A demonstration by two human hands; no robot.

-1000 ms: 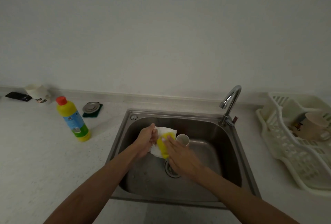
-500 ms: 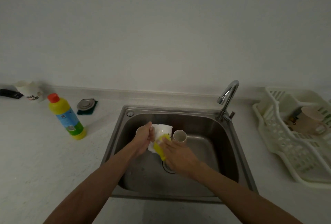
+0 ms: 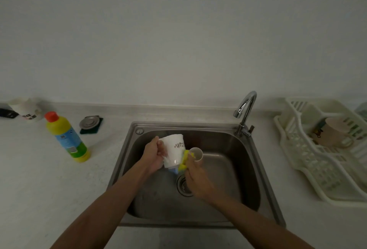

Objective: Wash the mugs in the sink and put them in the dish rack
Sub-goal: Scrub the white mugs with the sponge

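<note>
Left hand point(image 3: 154, 154): the white ceramic mug with dark print point(image 3: 173, 152) is being gripped by curled fingers above the stainless steel sink point(image 3: 228, 189).
Right hand point(image 3: 198, 177): a yellow sponge point(image 3: 183, 160) is being pinched against the mug's side.

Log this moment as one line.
stage: scrubbing; left hand: holds white mug over sink; right hand: grips yellow sponge against it; dish rack: one beige mug

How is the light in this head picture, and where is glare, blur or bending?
Head view: dim, flat, greyish light; glare on the faucet, a small glint on the white mug; the wide lens bends the dish rack at the right edge; the far-left mug looks blurred.
</note>
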